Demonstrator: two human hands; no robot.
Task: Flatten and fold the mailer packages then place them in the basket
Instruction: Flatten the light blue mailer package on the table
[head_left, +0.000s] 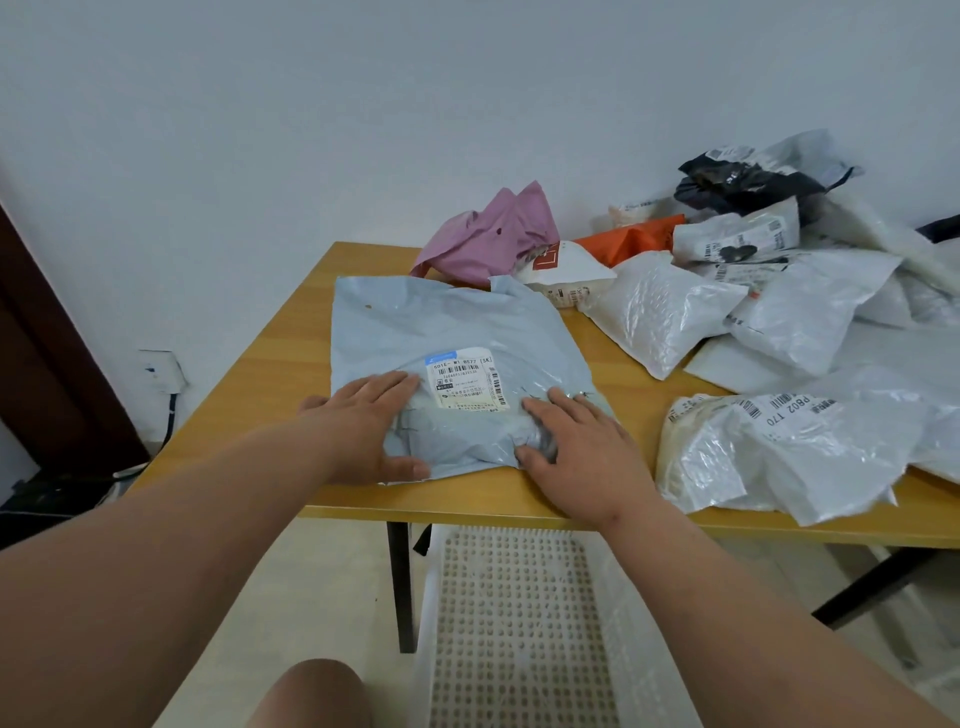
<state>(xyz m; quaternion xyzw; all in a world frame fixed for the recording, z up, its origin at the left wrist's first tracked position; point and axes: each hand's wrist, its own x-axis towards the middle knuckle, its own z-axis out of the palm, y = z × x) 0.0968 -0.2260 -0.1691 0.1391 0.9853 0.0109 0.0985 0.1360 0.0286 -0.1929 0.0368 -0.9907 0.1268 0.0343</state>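
Nearest the viewer, a bare knee (311, 693) and a white perforated basket (524, 623) sit on the floor below the edge of a wooden table (291, 332). On it, the left hand (363, 421) and right hand (571, 447) both press flat, fingers spread and gripping nothing, on the near end of a pale blue mailer (447, 332), with a heap of unsorted mailers (779, 322) further right. Flattening appears underway; the next move probably calls for folding the bag over, then lowering it into the basket.

White shipping label (466, 383) on pale blue plastic mailer (415, 322): "501E- M1 B577 [SK]". Crumpled white plastic mailer (810, 436) label: "P802 T70".
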